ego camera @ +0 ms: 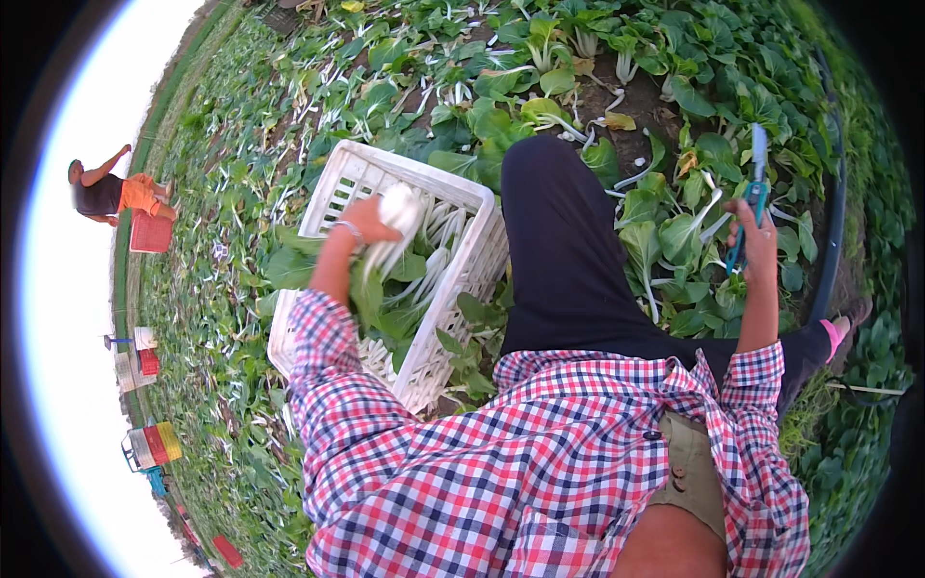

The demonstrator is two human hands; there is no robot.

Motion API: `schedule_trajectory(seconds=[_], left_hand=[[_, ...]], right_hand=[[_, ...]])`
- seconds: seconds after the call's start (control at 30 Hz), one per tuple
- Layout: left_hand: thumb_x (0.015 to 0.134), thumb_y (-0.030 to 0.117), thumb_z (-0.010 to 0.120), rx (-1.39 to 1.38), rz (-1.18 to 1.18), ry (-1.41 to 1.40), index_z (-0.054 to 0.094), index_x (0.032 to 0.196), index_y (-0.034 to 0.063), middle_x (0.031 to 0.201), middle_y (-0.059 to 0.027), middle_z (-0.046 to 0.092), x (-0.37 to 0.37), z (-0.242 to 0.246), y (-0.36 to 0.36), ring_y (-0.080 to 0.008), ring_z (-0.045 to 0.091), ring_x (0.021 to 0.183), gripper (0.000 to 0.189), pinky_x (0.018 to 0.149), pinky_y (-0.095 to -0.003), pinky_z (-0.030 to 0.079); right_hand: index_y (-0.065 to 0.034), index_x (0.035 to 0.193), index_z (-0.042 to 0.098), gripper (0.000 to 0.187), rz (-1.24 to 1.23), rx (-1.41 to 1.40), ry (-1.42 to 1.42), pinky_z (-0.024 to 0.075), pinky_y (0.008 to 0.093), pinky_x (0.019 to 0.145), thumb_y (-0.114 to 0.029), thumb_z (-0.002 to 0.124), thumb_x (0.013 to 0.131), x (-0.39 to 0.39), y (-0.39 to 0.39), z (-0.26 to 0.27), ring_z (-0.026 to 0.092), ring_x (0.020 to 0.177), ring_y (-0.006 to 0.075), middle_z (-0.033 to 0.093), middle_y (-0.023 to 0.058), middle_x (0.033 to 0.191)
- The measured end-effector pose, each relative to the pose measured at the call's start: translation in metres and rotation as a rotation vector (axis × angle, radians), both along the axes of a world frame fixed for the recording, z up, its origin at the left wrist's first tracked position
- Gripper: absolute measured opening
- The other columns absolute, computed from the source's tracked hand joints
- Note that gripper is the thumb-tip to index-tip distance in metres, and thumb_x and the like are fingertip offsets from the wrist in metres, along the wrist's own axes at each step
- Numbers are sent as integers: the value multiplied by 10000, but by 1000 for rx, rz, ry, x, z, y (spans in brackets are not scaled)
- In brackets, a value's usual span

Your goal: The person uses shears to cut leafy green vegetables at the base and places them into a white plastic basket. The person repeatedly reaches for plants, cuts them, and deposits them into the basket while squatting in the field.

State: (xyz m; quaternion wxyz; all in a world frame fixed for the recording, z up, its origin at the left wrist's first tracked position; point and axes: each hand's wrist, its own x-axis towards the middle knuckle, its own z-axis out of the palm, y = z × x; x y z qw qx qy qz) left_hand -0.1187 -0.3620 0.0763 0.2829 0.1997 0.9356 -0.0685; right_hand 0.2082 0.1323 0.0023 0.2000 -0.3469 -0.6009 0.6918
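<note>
My left hand (367, 220) grips a head of bok choy (399, 209), slightly blurred, over a white plastic crate (477, 199). Its white base points up and away from me, and its green leaves hang into the crate. More bok choy heads (444, 224) lie inside with their pale stalks showing. Off to the right, my right hand (757, 242) holds a teal snap-off utility knife (756, 191). The blade is extended and points away from me, above leafy plants.
Standing bok choy (625, 54) grows ahead, beside ground littered with cut leaves (318, 108). A dark hose (835, 217) runs along the right. Far left, another person (105, 184) is near a red crate (150, 231); stacked crates (155, 444) stand at the field's edge.
</note>
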Motion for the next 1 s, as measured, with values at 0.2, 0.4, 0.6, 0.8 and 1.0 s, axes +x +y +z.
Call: schedule_trajectory(seconds=[0.2,0.4,0.6,0.8,1.0], left_hand=[[593,349,761,-274,76,85,517,1120,14,1113,-166,586,-4,-131,28,-272,590,1013,671,849,-366,481],[587,366,794,-86,228,450,423,1100,55,1025,-120,532,33,-190,31,-310,583,891,705,736,-393,502],[594,432,763,28,33,396,419,1213,23,1280,-219,406,29,-156,29,-353,418,1166,817,931,-431,399],[696,537,635,-224,-85,407,391,1318,68,1425,-168,265,80,-90,6,-365,244,1299,817,1015,-611,163],[749,590,542,-194,212,339,141,1422,80,1479,-166,67,103,-167,-31,-441,135,1315,935,976,-681,127]], right_hand=[[-26,919,599,255,175,34,-142,401,182,453,-271,608,849,3,-12,-20,471,512,37,614,19,765],[-23,911,595,288,101,9,-208,405,194,451,-302,613,842,5,-13,-44,471,506,44,594,19,734],[-18,863,617,286,156,44,-280,412,224,450,-302,598,843,-3,-20,-68,471,473,76,491,-10,561],[-34,760,549,249,154,-5,-289,397,237,410,-266,625,809,6,-19,-77,491,424,86,491,-6,539],[-39,752,511,262,207,-52,-343,395,247,414,-268,618,823,-7,-24,-90,503,430,92,491,1,546]])
